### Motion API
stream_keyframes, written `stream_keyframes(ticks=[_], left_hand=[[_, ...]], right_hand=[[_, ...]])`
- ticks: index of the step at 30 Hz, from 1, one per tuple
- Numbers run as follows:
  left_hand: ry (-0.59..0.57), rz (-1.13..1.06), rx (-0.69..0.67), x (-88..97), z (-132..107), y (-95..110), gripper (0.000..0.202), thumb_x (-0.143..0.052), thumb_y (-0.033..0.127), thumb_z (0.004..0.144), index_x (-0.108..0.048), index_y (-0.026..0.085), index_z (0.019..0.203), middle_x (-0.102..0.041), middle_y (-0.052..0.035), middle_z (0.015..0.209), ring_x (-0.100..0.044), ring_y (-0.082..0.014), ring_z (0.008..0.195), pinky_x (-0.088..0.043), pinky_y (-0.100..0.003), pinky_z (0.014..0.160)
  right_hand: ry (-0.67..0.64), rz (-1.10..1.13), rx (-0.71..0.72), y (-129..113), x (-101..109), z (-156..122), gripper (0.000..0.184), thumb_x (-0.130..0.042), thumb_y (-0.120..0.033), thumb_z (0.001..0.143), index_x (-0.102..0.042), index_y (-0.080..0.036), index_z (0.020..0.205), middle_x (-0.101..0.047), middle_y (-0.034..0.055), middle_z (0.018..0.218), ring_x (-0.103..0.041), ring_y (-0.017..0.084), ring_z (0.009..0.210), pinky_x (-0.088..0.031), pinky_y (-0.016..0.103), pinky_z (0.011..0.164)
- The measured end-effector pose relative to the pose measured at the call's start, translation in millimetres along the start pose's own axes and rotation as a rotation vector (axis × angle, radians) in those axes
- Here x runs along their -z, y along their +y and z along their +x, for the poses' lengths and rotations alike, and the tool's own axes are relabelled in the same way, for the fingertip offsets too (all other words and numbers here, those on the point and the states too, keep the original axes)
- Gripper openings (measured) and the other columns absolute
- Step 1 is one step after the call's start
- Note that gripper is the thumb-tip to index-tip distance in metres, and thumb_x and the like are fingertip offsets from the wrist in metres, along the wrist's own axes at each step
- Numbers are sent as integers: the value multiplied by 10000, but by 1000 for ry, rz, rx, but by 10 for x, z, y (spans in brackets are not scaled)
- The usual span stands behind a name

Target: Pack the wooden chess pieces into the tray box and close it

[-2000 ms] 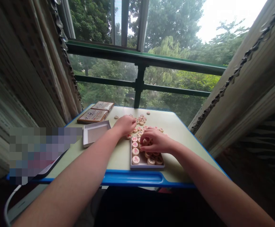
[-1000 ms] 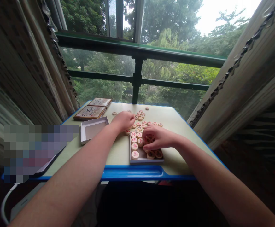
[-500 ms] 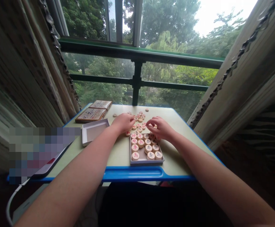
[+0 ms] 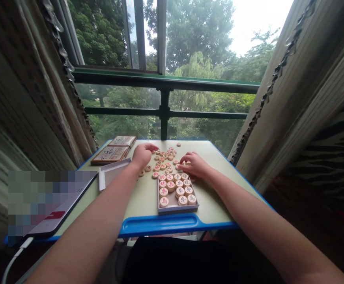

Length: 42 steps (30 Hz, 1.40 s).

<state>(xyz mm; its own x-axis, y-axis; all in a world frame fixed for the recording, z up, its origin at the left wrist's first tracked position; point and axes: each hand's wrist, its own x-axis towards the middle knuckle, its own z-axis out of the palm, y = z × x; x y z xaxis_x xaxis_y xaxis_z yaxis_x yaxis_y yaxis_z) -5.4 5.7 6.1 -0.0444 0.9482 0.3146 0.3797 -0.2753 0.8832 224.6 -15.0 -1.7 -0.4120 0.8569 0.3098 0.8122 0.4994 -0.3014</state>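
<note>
Round wooden chess pieces [image 4: 165, 156] with red and black characters lie scattered on a pale green table [image 4: 144, 195] with a blue rim. A shallow grey box [image 4: 176, 208] near the front edge holds several pieces in rows. My left hand [image 4: 141, 154] rests on the table left of the scattered pieces, fingers curled loosely over them. My right hand [image 4: 194, 163] lies at the box's far right corner, fingertips pinching at a piece there; what they hold is hidden.
An empty box lid [image 4: 110, 178] lies left of the box. A folded wooden board [image 4: 114, 150] sits at the table's far left. A phone with a cable [image 4: 58, 217] lies at the front left. Window bars [image 4: 163, 114] and curtains close in on both sides.
My right hand has left the inside of the box and gone to the loose pieces at its far end. More pieces lie in rows in the box. My left hand shifted slightly left.
</note>
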Motion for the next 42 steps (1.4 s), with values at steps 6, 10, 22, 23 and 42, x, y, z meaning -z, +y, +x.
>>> stream_keyframes(ticks=[6, 10, 22, 23, 42], left_hand=[[-27, -165, 127, -21, -7, 31, 340, -392, 87, 480, -663, 162, 672, -713, -62, 774, -621, -182, 767, -485, -306, 662], [-25, -171, 107, -26, -20, 20, 346, -389, 93, 472, -660, 162, 676, -712, -60, 769, -615, -177, 755, -479, -295, 638], [-13, -146, 81, -24, -12, -1, 316, -397, 90, 491, -662, 177, 639, -698, -42, 698, -594, -177, 729, -489, -315, 655], [-13, -144, 76, -24, -10, -5, 314, -400, 89, 495, -664, 177, 640, -698, -42, 698, -594, -177, 727, -489, -317, 660], [-24, -55, 46, -67, -10, -22, 297, -416, 98, 515, -681, 142, 642, -691, -46, 683, -595, -150, 680, -476, -264, 629]], right_hand=[[-48, -6, -18, -17, 11, -5, 191, -646, -358, 749, -715, -204, 837, -590, 60, 831, -503, 188, 812, -380, 303, 769], [-59, 7, -25, -36, 35, -13, 203, -616, -296, 757, -705, -207, 916, -592, 59, 827, -507, 191, 819, -385, 292, 753], [-4, 28, -18, -17, 36, -16, 204, -638, -364, 735, -690, -178, 801, -594, 51, 772, -506, 182, 787, -384, 285, 703], [17, 49, 12, -57, 66, -34, 192, -638, -353, 737, -689, -178, 797, -588, 47, 769, -504, 178, 786, -383, 285, 710], [-322, 116, 474, -717, 342, -355, 131, -691, -305, 708, -685, -188, 767, -562, 20, 749, -490, 145, 722, -381, 271, 700]])
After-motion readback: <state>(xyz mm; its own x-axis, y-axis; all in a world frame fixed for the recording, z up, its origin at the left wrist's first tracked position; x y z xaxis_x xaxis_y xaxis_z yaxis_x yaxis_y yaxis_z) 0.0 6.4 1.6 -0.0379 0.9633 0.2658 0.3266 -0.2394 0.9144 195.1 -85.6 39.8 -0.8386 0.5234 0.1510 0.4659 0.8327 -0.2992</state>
